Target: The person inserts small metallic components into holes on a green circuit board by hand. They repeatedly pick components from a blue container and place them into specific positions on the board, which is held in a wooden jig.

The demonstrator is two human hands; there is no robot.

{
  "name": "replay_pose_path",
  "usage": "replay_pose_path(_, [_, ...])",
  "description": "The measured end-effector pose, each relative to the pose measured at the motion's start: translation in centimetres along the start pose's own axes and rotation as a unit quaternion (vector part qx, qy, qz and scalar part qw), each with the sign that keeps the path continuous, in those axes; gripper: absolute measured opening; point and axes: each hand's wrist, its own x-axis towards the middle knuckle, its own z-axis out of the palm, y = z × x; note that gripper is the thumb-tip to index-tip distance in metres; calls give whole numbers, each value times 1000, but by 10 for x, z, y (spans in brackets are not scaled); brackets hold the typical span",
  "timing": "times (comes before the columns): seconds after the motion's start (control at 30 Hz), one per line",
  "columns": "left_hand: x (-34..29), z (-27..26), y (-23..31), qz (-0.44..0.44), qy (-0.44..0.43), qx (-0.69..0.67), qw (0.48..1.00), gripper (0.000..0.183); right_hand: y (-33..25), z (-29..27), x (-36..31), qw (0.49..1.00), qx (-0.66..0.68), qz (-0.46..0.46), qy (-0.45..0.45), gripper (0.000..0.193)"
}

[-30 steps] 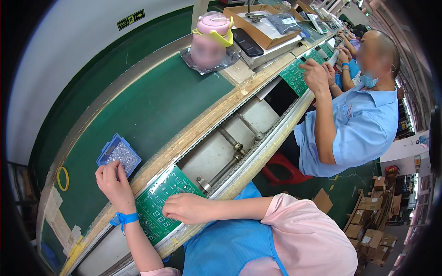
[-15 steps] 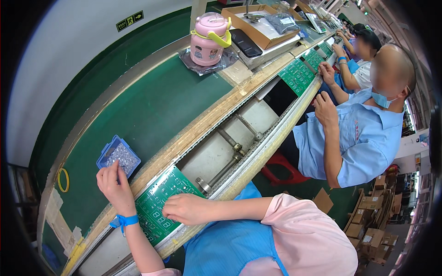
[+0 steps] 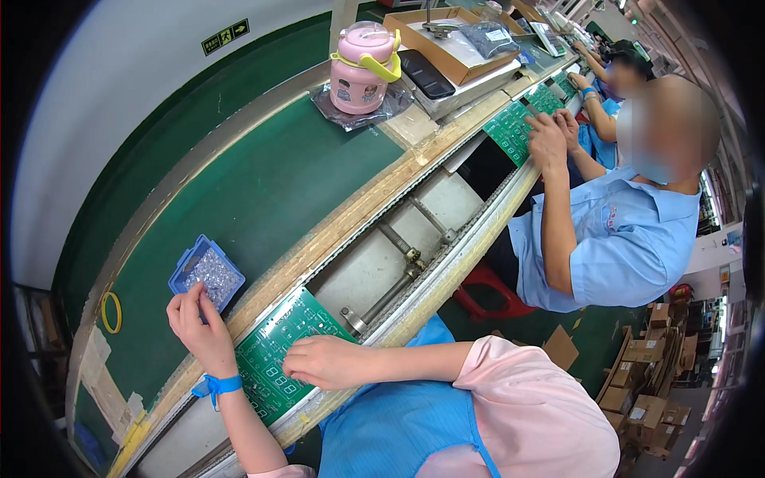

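A green circuit board [image 3: 275, 354] lies on the conveyor rails in front of me. My right hand [image 3: 323, 362] rests on its right edge with the fingers curled down onto it. My left hand [image 3: 195, 323], with a blue strap on the wrist, is raised beside a small blue tray [image 3: 205, 271] of tiny clear parts on the green belt; its fingertips are pinched at the tray's near edge. Whether a part sits between those fingers is too small to tell.
A pink lidded jug [image 3: 362, 68] stands on plastic at the far end of the belt, next to a cardboard box [image 3: 446, 40] and a black tablet [image 3: 426, 73]. A co-worker in a blue shirt [image 3: 621, 239] on my right handles another green board [image 3: 518, 123]. A yellow ring [image 3: 110, 312] lies left.
My hands have hardly moved; the left hand stays at the blue tray. The co-worker on the right has shifted and leaned closer to their board.
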Motion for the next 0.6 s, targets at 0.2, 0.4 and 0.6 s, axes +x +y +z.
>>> replay_pose_path(0.2, [-1, 0, 2, -36, 0, -16, 999, 13, -1, -2, 1, 1000, 9, 6, -5, 10])
replay_pose_path(0.4, [-1, 1, 0, -36, 4, -23, 999, 10, 2, 1, 0, 1000, 3, -1, 4, 9])
replay_pose_path(0.6, [0, -1, 1, 22, 5, 14, 1000, 9, 1, 1, 1, 1000, 6, 1, 3, 10])
